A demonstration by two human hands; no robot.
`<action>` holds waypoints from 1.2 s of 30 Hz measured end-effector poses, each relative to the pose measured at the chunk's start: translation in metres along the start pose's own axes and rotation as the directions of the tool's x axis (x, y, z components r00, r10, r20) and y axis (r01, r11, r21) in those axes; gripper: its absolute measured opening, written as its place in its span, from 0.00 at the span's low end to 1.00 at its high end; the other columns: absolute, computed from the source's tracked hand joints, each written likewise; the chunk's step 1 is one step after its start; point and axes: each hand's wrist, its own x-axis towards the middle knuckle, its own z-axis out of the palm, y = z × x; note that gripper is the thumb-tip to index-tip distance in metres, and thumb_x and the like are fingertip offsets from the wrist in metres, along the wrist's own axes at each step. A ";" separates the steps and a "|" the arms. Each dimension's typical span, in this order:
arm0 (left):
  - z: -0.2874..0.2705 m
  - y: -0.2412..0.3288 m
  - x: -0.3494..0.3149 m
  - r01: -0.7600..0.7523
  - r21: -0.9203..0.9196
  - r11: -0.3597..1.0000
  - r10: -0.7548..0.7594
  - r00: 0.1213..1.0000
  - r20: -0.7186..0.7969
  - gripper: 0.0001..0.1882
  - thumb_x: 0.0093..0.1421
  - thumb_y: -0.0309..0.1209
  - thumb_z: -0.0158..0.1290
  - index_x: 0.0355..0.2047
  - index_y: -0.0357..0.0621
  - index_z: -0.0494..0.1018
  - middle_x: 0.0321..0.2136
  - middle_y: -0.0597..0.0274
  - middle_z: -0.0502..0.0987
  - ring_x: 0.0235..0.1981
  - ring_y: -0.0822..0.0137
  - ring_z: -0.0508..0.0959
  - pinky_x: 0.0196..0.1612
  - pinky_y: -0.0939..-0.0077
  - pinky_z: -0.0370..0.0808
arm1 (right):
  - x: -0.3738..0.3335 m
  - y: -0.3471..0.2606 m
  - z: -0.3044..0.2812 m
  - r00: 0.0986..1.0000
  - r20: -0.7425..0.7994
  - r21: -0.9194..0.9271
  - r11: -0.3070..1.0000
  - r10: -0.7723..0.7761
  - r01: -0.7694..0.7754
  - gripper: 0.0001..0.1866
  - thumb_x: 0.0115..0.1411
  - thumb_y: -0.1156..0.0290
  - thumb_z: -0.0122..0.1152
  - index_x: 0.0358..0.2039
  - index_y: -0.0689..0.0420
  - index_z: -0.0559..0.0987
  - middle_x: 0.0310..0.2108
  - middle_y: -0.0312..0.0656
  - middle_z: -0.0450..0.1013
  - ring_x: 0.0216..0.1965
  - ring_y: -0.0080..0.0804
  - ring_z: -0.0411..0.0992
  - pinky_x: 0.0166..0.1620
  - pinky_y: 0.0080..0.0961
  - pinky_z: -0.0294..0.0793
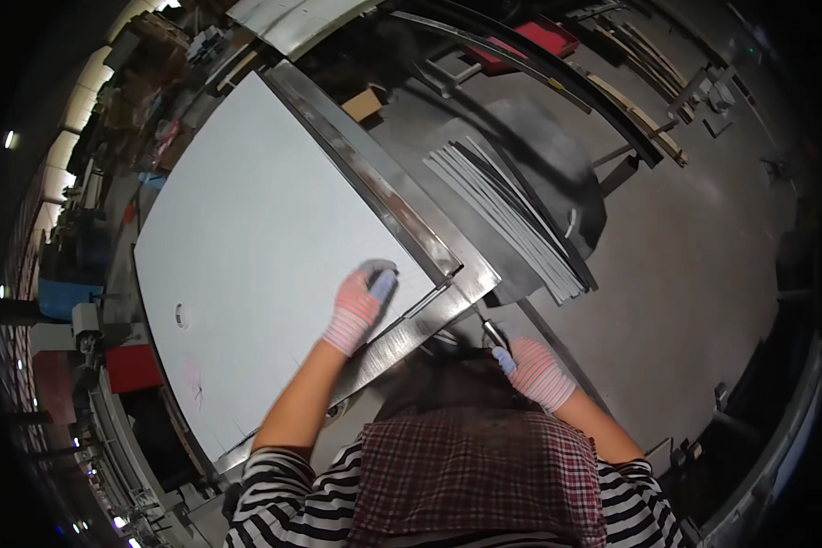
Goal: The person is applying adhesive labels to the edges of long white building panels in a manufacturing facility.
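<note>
Right hand holds tool beside metal frame edge.

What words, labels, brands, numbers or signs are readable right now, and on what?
No legible text anywhere in view.
Small white round item on the large flat white panel: any print is too small to read.
Faint pinkish and dark marks on that panel: too blurred to call writing.

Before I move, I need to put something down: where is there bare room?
Free: the white panel between the left hand and the white disc, and beyond toward the frame; also floor right of the strips. Crowded: by the frame's near corner, where the right hand holds a tool.
</note>
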 end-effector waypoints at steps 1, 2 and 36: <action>-0.010 -0.001 0.016 -0.073 0.213 0.974 0.071 0.997 0.018 0.12 0.61 0.38 0.55 0.39 0.45 0.78 0.40 0.57 0.80 0.46 0.58 0.77 0.53 0.65 0.71 | 0.001 -0.009 0.000 0.998 0.055 -0.048 0.999 0.011 -0.008 0.24 0.66 0.58 0.51 0.55 0.62 0.65 0.37 0.62 0.74 0.40 0.61 0.73 0.43 0.49 0.73; -0.015 -0.002 0.031 -0.078 0.196 0.978 0.074 0.997 0.026 0.12 0.61 0.38 0.55 0.39 0.45 0.78 0.40 0.57 0.80 0.46 0.58 0.77 0.53 0.65 0.71 | 0.001 -0.019 0.002 0.994 0.110 -0.099 0.995 0.025 -0.015 0.22 0.67 0.61 0.50 0.56 0.62 0.65 0.36 0.62 0.74 0.39 0.61 0.73 0.42 0.49 0.73; -0.018 -0.040 0.087 -0.481 0.631 0.609 0.321 0.877 0.358 0.29 0.49 0.66 0.56 0.34 0.55 0.78 0.39 0.61 0.76 0.41 0.59 0.76 0.43 0.61 0.72 | 0.077 -0.152 0.040 0.903 0.156 -0.527 0.807 0.401 -0.268 0.14 0.65 0.69 0.43 0.46 0.64 0.66 0.33 0.61 0.77 0.39 0.59 0.76 0.41 0.50 0.74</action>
